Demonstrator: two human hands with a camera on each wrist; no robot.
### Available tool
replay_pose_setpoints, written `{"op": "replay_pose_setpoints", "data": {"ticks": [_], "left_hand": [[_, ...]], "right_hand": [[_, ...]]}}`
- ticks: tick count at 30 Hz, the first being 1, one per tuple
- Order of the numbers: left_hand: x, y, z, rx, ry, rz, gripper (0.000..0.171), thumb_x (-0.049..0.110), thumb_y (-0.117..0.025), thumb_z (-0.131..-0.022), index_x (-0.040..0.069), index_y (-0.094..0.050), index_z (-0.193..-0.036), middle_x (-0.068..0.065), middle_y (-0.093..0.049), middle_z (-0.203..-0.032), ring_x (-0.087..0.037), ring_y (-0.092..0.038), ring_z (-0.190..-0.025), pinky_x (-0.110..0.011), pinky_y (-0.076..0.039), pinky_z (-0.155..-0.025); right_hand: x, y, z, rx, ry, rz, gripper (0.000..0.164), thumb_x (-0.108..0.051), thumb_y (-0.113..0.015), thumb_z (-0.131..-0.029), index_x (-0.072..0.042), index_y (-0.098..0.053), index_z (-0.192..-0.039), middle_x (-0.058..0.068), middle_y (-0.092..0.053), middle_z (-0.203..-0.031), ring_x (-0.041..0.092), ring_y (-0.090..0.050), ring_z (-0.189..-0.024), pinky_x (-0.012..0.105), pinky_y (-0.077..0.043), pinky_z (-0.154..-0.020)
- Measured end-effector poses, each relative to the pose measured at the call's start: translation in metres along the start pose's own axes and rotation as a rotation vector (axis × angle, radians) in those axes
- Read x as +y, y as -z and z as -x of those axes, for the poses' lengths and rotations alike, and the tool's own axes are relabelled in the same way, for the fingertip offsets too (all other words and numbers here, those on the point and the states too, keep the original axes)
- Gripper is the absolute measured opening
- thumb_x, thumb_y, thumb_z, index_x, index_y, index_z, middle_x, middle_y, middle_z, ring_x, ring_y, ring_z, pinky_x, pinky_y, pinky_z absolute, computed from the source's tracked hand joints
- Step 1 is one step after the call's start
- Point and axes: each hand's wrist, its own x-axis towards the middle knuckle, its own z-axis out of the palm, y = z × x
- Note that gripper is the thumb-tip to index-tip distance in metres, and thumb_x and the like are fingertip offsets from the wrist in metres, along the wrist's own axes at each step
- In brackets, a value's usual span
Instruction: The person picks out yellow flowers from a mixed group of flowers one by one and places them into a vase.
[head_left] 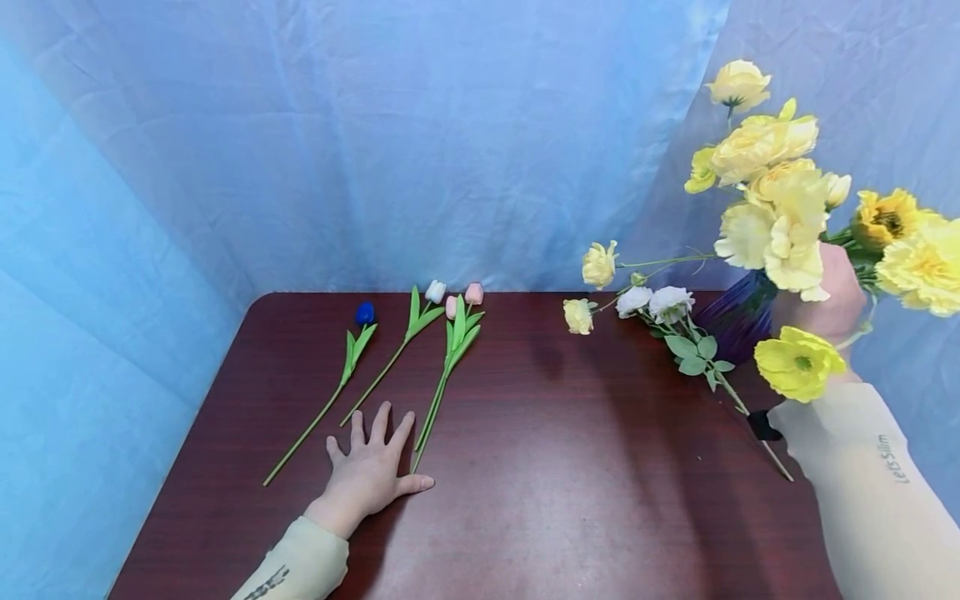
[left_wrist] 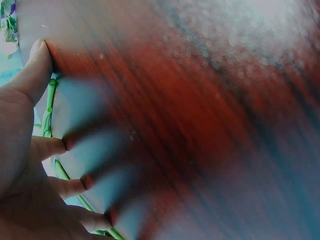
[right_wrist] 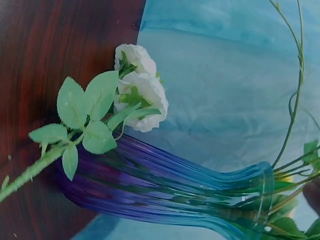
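In the head view my left hand (head_left: 367, 475) rests on the table, fingers spread. Its fingertips are close to the stem ends of a white tulip (head_left: 435, 292) and a pair of pink tulips (head_left: 474, 293). A blue tulip (head_left: 364, 314) lies farther left. At the right, my right hand (head_left: 828, 292) grips the stems of a bunch of yellow flowers (head_left: 783, 225), just above a ribbed purple-blue glass vase (right_wrist: 165, 172). Stems pass down inside the vase. Its fingers are mostly hidden by blossoms; in the right wrist view only a fingertip (right_wrist: 313, 194) shows beside the stems.
A stem of white roses (head_left: 671, 306) with green leaves lies on the dark wooden table (head_left: 540, 467), in front of the vase. Loose yellow blooms (head_left: 577, 317) stick out leftward from the bunch. Blue cloth (head_left: 450, 150) hangs behind the table's back edge.
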Motion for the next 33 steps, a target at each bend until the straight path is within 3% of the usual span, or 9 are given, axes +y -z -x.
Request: {"op": "replay_pose_setpoints", "data": {"ticks": [3, 5, 10, 17, 21, 23, 26, 28, 33], "left_hand": [[0.000, 0.000, 0.000, 0.000, -0.002, -0.005, 0.103, 0.078, -0.060, -0.072, 0.023, -0.028, -0.152, -0.020, -0.015, -0.157, -0.056, -0.008, -0.136, -0.085, -0.016, -0.090], [0.001, 0.000, 0.000, -0.003, -0.002, -0.006, 0.103, 0.078, -0.060, -0.072, 0.023, -0.027, -0.152, -0.019, -0.014, -0.157, -0.056, -0.008, -0.136, -0.085, -0.016, -0.090], [0.000, 0.000, 0.000, -0.014, -0.004, -0.003, 0.103, 0.078, -0.059, -0.073, 0.023, -0.026, -0.153, -0.019, -0.013, -0.158, -0.056, -0.007, -0.136, -0.085, -0.016, -0.091], [0.000, 0.002, 0.001, -0.007, -0.007, -0.002, 0.102, 0.078, -0.060, -0.073, 0.022, -0.027, -0.152, -0.020, -0.014, -0.157, -0.057, -0.007, -0.136, -0.085, -0.015, -0.091], [0.000, 0.003, 0.001, -0.013, -0.003, 0.001, 0.102, 0.077, -0.060, -0.073, 0.022, -0.027, -0.152, -0.020, -0.014, -0.157, -0.056, -0.007, -0.136, -0.085, -0.015, -0.091], [0.000, 0.003, 0.000, -0.018, -0.003, 0.001, 0.102, 0.078, -0.059, -0.073, 0.023, -0.026, -0.153, -0.020, -0.014, -0.158, -0.056, -0.006, -0.136, -0.085, -0.015, -0.091], [-0.001, 0.004, -0.001, -0.019, -0.004, 0.002, 0.102, 0.079, -0.058, -0.073, 0.023, -0.027, -0.152, -0.020, -0.014, -0.158, -0.056, -0.006, -0.136, -0.085, -0.014, -0.091], [-0.002, 0.004, -0.001, -0.017, -0.005, 0.002, 0.103, 0.080, -0.058, -0.072, 0.023, -0.027, -0.152, -0.019, -0.014, -0.158, -0.056, -0.006, -0.136, -0.085, -0.014, -0.091], [-0.005, 0.007, -0.001, -0.020, 0.009, 0.017, 0.102, 0.081, -0.058, -0.071, 0.024, -0.030, -0.152, -0.017, -0.017, -0.158, -0.054, -0.008, -0.137, -0.083, -0.015, -0.094]], "right_hand": [[0.007, -0.001, -0.001, -0.032, -0.095, 0.020, 0.019, -0.006, -0.046, -0.095, 0.009, -0.056, -0.096, 0.037, -0.058, -0.093, 0.059, -0.051, -0.089, 0.070, -0.037, -0.078], [0.015, -0.006, -0.001, 0.041, -0.058, -0.026, 0.019, -0.010, -0.050, -0.097, 0.007, -0.059, -0.100, 0.037, -0.058, -0.092, 0.061, -0.050, -0.088, 0.071, -0.036, -0.080], [0.032, -0.011, -0.011, 0.015, -0.070, -0.040, 0.023, -0.013, -0.049, -0.097, 0.006, -0.059, -0.105, 0.035, -0.058, -0.106, 0.060, -0.048, -0.098, 0.071, -0.034, -0.086], [0.043, -0.015, -0.020, -0.155, -0.239, 0.074, 0.035, -0.019, -0.042, -0.097, 0.013, -0.054, -0.090, 0.041, -0.055, -0.092, 0.064, -0.047, -0.093, 0.075, -0.033, -0.079], [0.045, -0.017, -0.021, -0.283, -0.380, 0.111, 0.034, -0.019, -0.040, -0.093, 0.012, -0.051, -0.099, 0.043, -0.052, -0.104, 0.064, -0.045, -0.100, 0.075, -0.033, -0.082], [0.046, -0.018, -0.020, -0.332, -0.385, 0.120, 0.041, -0.021, -0.040, -0.094, 0.011, -0.050, -0.118, 0.042, -0.049, -0.118, 0.059, -0.041, -0.115, 0.069, -0.032, -0.095], [0.046, -0.019, -0.015, -0.333, -0.348, 0.094, 0.053, -0.025, -0.040, -0.096, -0.005, -0.036, -0.145, 0.029, -0.038, -0.144, 0.042, -0.025, -0.137, 0.059, -0.021, -0.111], [0.047, -0.023, -0.009, -0.269, -0.246, 0.078, 0.055, -0.022, -0.043, -0.096, -0.008, -0.032, -0.148, 0.024, -0.035, -0.148, 0.036, -0.020, -0.140, 0.053, -0.014, -0.114], [0.043, -0.030, 0.015, -0.096, -0.128, 0.070, 0.051, -0.012, -0.055, -0.089, -0.003, -0.044, -0.139, 0.030, -0.041, -0.137, 0.049, -0.035, -0.122, 0.060, -0.024, -0.103]]}}
